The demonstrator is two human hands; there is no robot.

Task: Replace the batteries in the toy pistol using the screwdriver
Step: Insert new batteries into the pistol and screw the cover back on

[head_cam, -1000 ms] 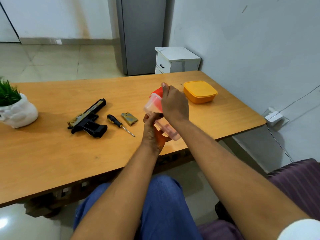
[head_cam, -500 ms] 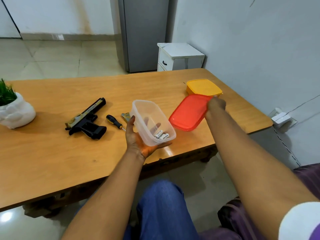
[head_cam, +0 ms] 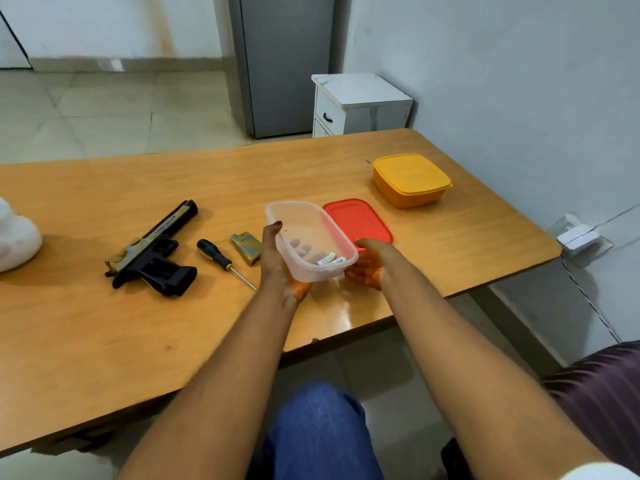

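My left hand (head_cam: 277, 263) holds a clear plastic container (head_cam: 304, 230) tilted above the table, with white batteries (head_cam: 330, 259) lying in its lower corner. My right hand (head_cam: 369, 263) is cupped palm-up right beside the container's lower right corner, holding nothing. The red lid (head_cam: 358, 221) lies flat on the table behind the container. The black and camouflage toy pistol (head_cam: 156, 251) lies on its side to the left. A black-and-yellow screwdriver (head_cam: 221, 259) lies between the pistol and a small camouflage battery cover (head_cam: 246, 247).
A closed yellow box (head_cam: 410, 180) stands at the table's far right. A white pot (head_cam: 15, 237) sits at the left edge. The wooden table (head_cam: 104, 341) ends close to my knees. A white cabinet (head_cam: 360, 102) and grey fridge (head_cam: 284, 60) stand behind.
The red lid came off the container, my right hand laid it on the table, then came back cupped beside the container. My left hand kept the container and tilted it.
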